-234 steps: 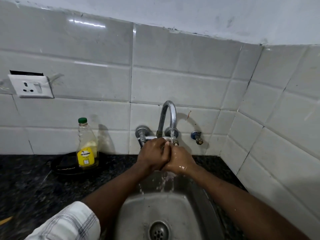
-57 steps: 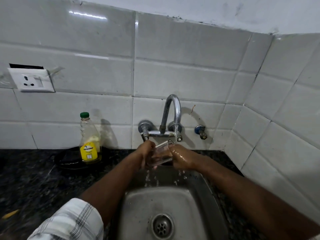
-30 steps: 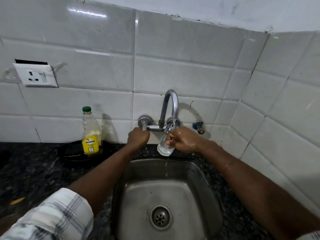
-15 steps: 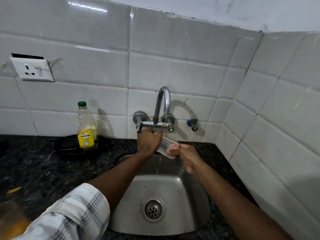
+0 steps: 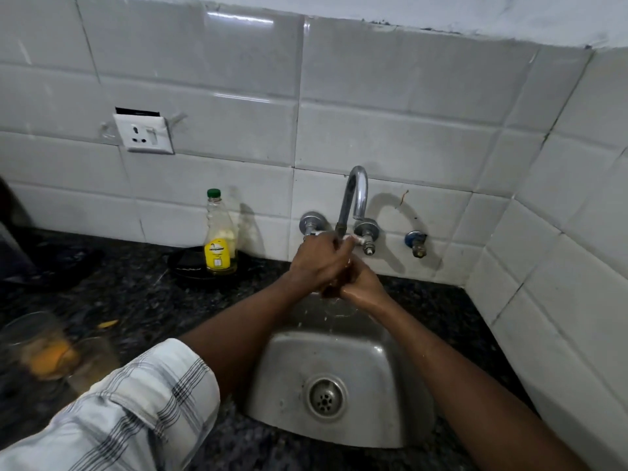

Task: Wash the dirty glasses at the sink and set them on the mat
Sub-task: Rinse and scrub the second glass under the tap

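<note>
Head view: centre frame, your left hand (image 5: 319, 263) curls over your right hand (image 5: 362, 283); right grips clear glass (image 5: 336, 309), only its base showing; left's hold unclear. Steel sink (image 5: 373, 368) below. Blurred orange-smeared glasses (image 5: 44, 351) lower left.

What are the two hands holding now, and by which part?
Cannot tell: the left hand covers the right hand under the tap, hiding anything between them.

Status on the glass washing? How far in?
Done: nothing visibly finished; no mat or clean glass is in view. In hand: left hand and right hand are clasped over the sink below the tap, a glass barely showing beneath them. To do: two dirty glasses wait on the counter, one with orange residue.
</note>
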`<state>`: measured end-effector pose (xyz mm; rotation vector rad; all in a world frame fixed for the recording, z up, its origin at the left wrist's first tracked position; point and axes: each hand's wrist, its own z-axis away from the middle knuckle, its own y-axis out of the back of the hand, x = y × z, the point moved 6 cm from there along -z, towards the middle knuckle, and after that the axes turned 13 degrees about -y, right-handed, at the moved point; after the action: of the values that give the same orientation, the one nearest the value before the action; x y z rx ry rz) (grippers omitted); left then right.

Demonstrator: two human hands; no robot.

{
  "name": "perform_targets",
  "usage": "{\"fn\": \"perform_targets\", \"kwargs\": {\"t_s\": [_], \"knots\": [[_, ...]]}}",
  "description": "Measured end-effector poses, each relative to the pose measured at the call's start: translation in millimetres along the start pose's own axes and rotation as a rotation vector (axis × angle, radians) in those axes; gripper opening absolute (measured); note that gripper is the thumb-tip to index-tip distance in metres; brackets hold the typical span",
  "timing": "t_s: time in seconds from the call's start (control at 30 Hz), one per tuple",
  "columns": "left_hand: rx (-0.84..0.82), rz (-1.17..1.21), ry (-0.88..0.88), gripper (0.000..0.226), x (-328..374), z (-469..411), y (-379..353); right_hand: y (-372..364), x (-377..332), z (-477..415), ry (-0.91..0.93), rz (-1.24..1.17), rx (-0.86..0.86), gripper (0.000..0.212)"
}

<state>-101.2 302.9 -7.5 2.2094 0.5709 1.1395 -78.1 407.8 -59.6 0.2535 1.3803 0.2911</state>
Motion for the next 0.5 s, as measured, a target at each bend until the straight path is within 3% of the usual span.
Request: {"fn": "perform_targets", "kwargs": {"t_s": [0.1, 0.23, 0.33, 0.5], "knots": [[0.111, 0.145, 0.214, 0.049, -27, 17, 14, 9, 9, 2, -0.014, -0.096, 0.167, 0.049], [-0.115, -0.006, 0.374, 0.019, -60, 48, 0, 0, 29, 4, -0.01, 0.041, 0.186, 0.058], [-0.226, -0.058, 0.403, 0.01, -65, 61, -14, -3, 34, 9, -0.025, -0.064, 0.216, 0.057], [-0.289, -0.209, 0.401, 0.028, -67, 72, -22, -14, 46, 11, -0.049, 0.004, 0.12, 0.069]]}}
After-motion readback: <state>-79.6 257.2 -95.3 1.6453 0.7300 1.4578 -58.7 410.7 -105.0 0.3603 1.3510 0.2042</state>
